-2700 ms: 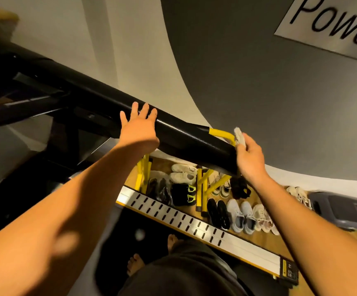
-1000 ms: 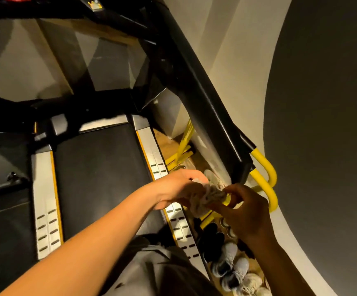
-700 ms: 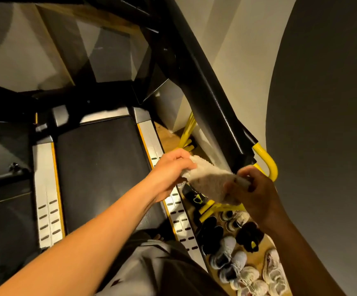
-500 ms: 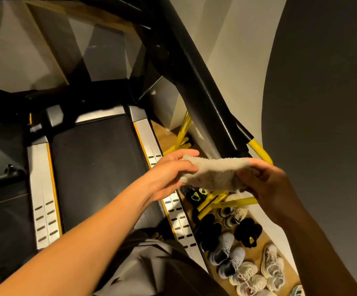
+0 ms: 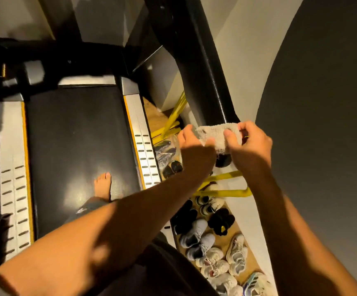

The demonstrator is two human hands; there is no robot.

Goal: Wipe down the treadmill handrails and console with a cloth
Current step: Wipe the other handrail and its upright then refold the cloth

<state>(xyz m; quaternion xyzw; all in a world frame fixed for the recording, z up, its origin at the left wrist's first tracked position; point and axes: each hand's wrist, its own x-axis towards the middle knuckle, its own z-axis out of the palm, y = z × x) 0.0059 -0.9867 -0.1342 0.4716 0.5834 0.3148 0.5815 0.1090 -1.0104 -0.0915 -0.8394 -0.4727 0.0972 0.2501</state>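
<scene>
Cloth (image 5: 217,135) is stretched out flat between both hands, right at the lower end of the black handrail (image 5: 203,67), its top edge just under the rail's tip (touching or not, can't tell). Left hand (image 5: 195,153) pinches the cloth's left end, thumb on top, fingers curled under. Right hand (image 5: 249,149) grips the right end, thumb pressed on the front face, fingers wrapped behind. So the cloth spans hand to hand, pale and fuzzy, w/ a frayed lower edge hanging a bit between the thumbs.

Handrail runs up and away toward the top of the frame, glossy black. Below and behind the hands, yellow bars (image 5: 222,184) cross over a wooden floor strip packed w/ shoes (image 5: 207,238), white, grey and black pairs, beside the treadmill. To the left, treadmill belt (image 5: 77,146), dark, silver side rails (image 5: 140,133) w/ slots either side. One bare foot (image 5: 103,185) stands on the belt.
</scene>
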